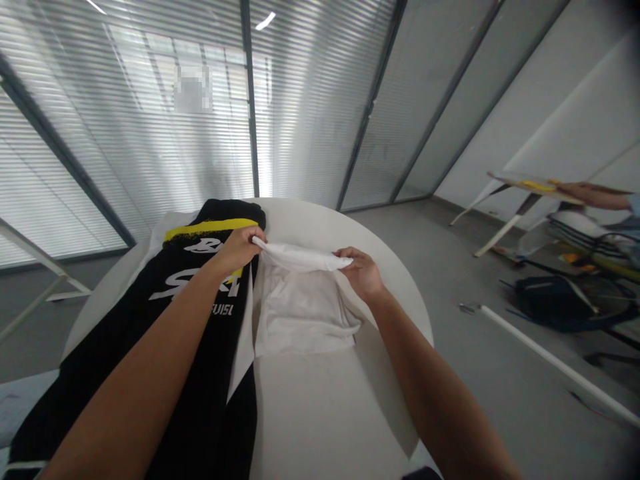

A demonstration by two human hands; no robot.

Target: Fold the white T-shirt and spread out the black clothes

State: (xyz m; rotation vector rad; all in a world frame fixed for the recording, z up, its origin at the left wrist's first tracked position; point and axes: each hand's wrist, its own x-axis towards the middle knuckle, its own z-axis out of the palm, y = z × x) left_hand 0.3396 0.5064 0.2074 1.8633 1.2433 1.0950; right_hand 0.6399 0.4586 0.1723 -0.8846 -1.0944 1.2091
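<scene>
**Q:** Main item, where is it?

**A:** White shirt (pixel 305 313), lying on the table between the two hands. Its top part is gathered into a taut band running from one hand to the other.

**Q:** Hands?

**A:** Left hand (pixel 239 250) is mostly closed, fingers and thumb gripping the band's left end. Right hand (pixel 361 273) is half curled, pinching the right end between thumb and fingertips. Both have hold of the shirt.

**Q:** What's around them?

**A:** Just beyond the left hand and under that forearm is a black jersey (pixel 210 373) with a yellow stripe (pixel 210 229) and white lettering (pixel 197 287), lying right beside the shirt. Both garments sit on a round white table (pixel 310 413), its rim curving just past the right hand.

**Q:** Risks?

**A:** The right-hand pinch looks light, so more tension could pull the cloth free and drop the band into a rumple. A pull to the right could drag the shirt toward the rim. The left forearm passes over the jersey, so any contact there could shift it into the shirt.

**Q:** Farther out?

**A:** Well right of the right hand, a white rod (pixel 550 360) and a dark bag (pixel 555 303) lie on the grey floor. Past them, another person's hand (pixel 593 195) rests on a board.
</scene>
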